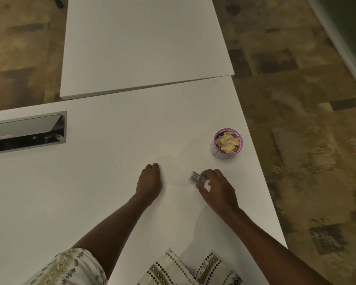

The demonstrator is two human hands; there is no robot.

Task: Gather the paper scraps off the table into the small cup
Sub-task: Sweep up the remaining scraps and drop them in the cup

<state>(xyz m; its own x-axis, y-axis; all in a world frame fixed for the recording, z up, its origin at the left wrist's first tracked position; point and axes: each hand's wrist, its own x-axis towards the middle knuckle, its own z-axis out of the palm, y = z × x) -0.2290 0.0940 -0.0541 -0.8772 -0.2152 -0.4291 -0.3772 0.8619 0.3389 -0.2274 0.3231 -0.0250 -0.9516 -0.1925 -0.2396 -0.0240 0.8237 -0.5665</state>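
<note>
Patterned sleeves (70,266) sit closest to me; beyond them my left hand (149,182) rests curled on the white tabletop (90,192), holding nothing I can see; my right hand (216,186) pinches a small clear, box-like object (196,177), just short of the small cup (227,144); that cup stands near the tabletop's right edge, heaped with paper scraps (228,142); I spot no loose scraps beside it, so I judge gathering nearly done.

Small cup (226,143) heaped with paper scraps (228,142) near table (111,182) edge, left hand (149,181) curled on tabletop, right hand (216,187) pinching small clear object (196,178)
</note>
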